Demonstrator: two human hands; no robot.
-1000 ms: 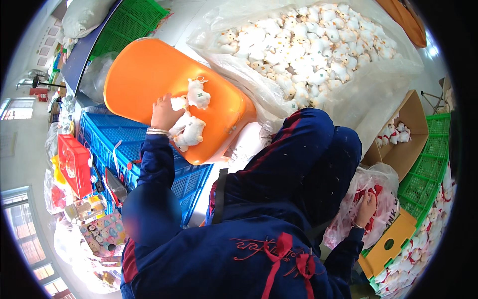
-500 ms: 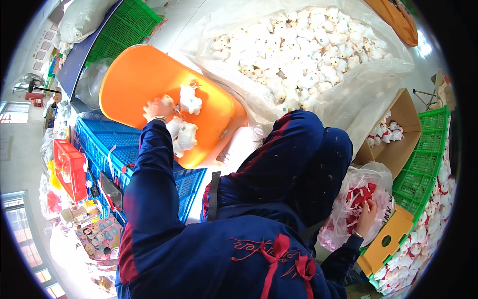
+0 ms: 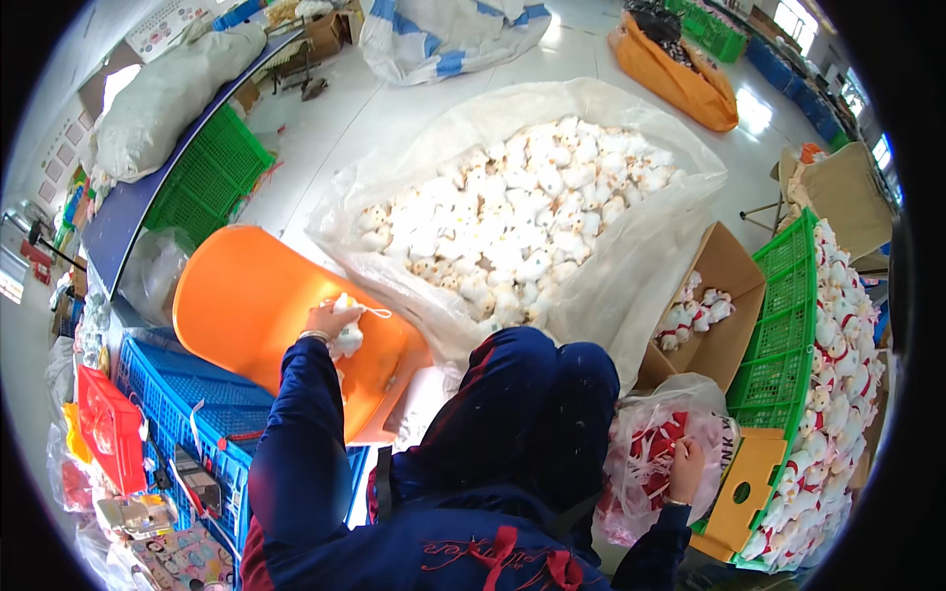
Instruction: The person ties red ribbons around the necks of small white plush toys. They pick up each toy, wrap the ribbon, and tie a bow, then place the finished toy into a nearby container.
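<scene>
On the left, my left hand (image 3: 329,321) is closed around a small white plush toy (image 3: 347,342) with a white hanging loop, over the seat of an orange chair (image 3: 236,281). Another bit of white shows below that hand, partly hidden by my sleeve. At the right, my right hand (image 3: 687,471) reaches into a clear plastic bag (image 3: 623,492) beside my knee. Its fingers are bent together at the red ribbon pieces (image 3: 654,448); what they pinch is too small to make out.
Ahead, a large clear bag (image 3: 631,266) holds many white plush toys (image 3: 512,197). To the right stand a cardboard box (image 3: 724,266) with red-scarfed toys and a green crate (image 3: 774,340). Blue crates (image 3: 177,394) and a red basket (image 3: 110,428) are at left.
The view has tilted up, showing more floor ahead. My left hand has closed around a plush toy, and fewer toys show on the chair. My right hand stays at the ribbon bag.
</scene>
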